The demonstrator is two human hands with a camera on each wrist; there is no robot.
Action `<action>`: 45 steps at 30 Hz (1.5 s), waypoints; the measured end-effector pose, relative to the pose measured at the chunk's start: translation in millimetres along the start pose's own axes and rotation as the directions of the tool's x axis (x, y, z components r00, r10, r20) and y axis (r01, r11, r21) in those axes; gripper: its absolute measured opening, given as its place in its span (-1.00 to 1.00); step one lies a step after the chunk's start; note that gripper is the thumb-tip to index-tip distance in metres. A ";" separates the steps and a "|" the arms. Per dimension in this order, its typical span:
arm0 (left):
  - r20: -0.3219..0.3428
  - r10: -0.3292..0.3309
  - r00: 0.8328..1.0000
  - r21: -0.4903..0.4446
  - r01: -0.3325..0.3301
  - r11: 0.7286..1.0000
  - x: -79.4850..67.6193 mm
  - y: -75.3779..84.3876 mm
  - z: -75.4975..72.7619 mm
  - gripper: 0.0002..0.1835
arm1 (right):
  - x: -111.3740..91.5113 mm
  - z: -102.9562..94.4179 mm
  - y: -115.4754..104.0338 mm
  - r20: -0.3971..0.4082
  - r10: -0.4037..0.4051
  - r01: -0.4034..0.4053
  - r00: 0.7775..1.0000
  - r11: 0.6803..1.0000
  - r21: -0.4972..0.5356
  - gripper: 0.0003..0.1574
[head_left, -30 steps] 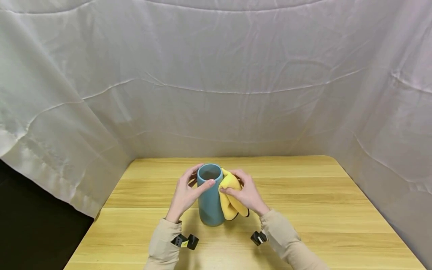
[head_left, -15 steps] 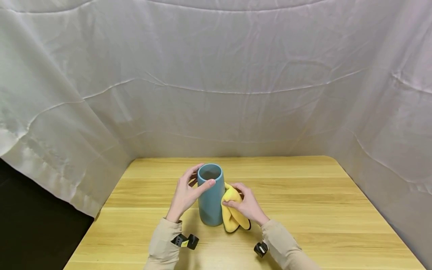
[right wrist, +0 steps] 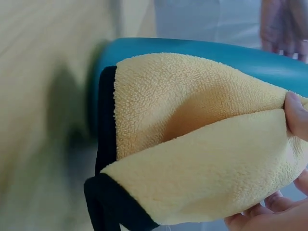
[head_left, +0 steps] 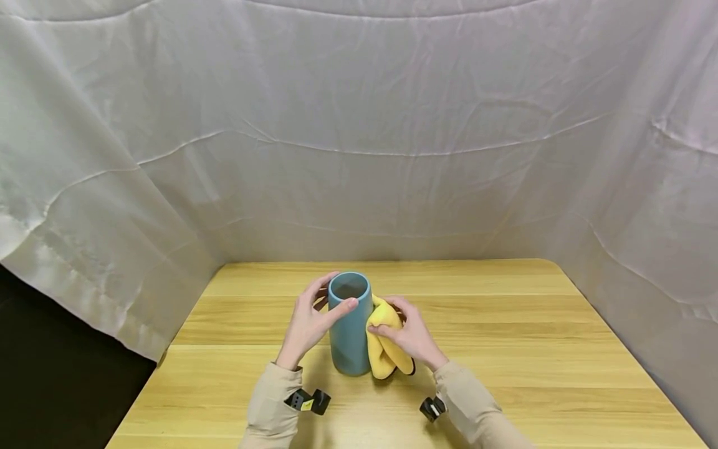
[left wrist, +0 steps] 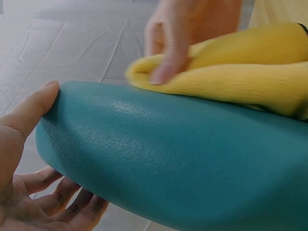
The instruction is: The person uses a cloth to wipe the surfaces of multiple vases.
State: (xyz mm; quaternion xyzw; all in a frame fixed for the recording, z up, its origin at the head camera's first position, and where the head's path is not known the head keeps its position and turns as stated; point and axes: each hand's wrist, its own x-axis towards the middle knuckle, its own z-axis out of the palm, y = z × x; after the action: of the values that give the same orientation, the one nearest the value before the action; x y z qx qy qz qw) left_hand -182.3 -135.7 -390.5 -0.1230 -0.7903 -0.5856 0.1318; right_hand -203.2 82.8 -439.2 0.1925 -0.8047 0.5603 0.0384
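A tall teal vase (head_left: 350,340) with a round open mouth stands upright on the table. My left hand (head_left: 307,324) grips it near the rim, thumb on the near side and fingers curled round the far left side. A folded yellow cloth (head_left: 384,355) with dark edging lies against the vase's right side. My right hand (head_left: 412,333) pinches this cloth between thumb and fingers. In the left wrist view the cloth (left wrist: 250,86) runs along the vase's glossy wall (left wrist: 159,144). The right wrist view has the cloth (right wrist: 207,168) covering much of the vase's side.
The wooden table (head_left: 533,349) reaches out on both sides of the vase. A pale grey curtain (head_left: 381,187) hangs behind it and at the sides. Small black cameras (head_left: 321,402) are strapped at both sleeved wrists.
My right hand slid down the vase's side with the cloth, then came partway back up. The left hand and the vase have stayed in place.
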 end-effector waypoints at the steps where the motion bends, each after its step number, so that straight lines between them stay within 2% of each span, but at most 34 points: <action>1: 0.000 -0.002 1.000 0.000 0.002 1.000 0.2 0.0 0.1 -0.36 | 1.4 -1.1 -4.4 -0.005 -0.014 0.014 1.000 1.000 0.004 -0.39; 8: -0.004 -0.005 1.000 -0.001 0.005 1.000 0.1 -0.4 -0.1 -0.36 | 11.2 -7.8 -30.8 -0.045 -0.102 0.103 0.994 0.994 0.022 -0.40; 15: -0.006 -0.015 1.000 -0.003 0.015 1.000 -1.5 1.4 0.8 -0.37 | 12.7 -10.2 -35.3 -0.046 -0.095 0.095 0.994 0.995 -0.003 -0.38; 22: -0.007 -0.006 1.000 -0.006 0.006 1.000 -1.2 1.2 1.1 -0.37 | 9.3 -8.8 -21.5 -0.018 -0.071 0.071 0.997 0.997 0.002 -0.43; 31: -0.004 -0.023 1.000 -0.010 0.023 1.000 -1.0 1.3 1.1 -0.37 | -4.2 2.2 12.7 0.032 0.070 -0.069 0.997 0.997 -0.031 -0.35; 35: -0.005 -0.019 1.000 -0.009 0.019 1.000 -0.8 0.8 1.4 -0.37 | -6.1 4.6 15.7 0.027 0.076 -0.076 0.997 0.997 -0.019 -0.34; 45: -0.007 -0.016 1.000 -0.019 0.016 1.000 -0.9 1.8 1.8 -0.38 | -5.0 2.7 10.8 0.014 0.028 -0.028 1.000 0.999 -0.025 -0.36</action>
State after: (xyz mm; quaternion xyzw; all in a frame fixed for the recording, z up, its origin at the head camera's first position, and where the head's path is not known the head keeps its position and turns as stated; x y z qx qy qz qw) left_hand -181.0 -133.5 -389.7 -0.1160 -0.7851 -0.5946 0.1287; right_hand -201.9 84.8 -451.2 0.1848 -0.8145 0.5492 0.0272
